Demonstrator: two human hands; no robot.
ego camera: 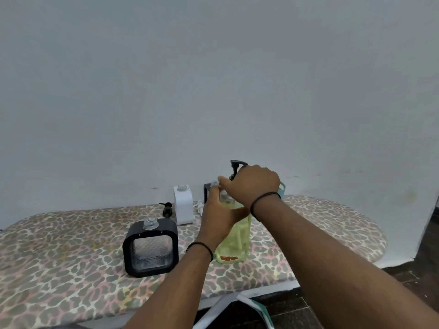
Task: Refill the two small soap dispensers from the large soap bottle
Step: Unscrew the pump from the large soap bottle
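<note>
Yellow-green soap shows through the clear plastic of the large soap bottle (234,241), which stands upright on the leopard-print ironing board (71,269), right of centre and near the wall. The left hand (217,219) wraps the bottle's upper body, fingers curled round it. The right hand (254,186) sits over the neck just below the black pump head (237,163), fingers bent downward at the collar — whether they truly pinch it I cannot tell, since the back of the hand hides them.

Nearer the camera and to the left stands a black-framed dispenser (150,249) with a ribbed clear window and an open threaded neck; it looks nearly empty. A white dispenser (184,205) stands behind it, also uncapped, with a loose black pump (167,209) lying just beside it. Another dark-framed container sits behind the hands, mostly hidden.

Judging from the liquid level, the big bottle is well filled and should feel heavy, and its smooth walls will turn slippery if soap runs down them. A firm hold round the middle of the body with one hand suits it, while the other works the collar — not the pump spout, which would only depress. The small dispensers look light and could tip, so steadying one by its frame while pouring seems wise; the narrow necks leave little margin.
</note>
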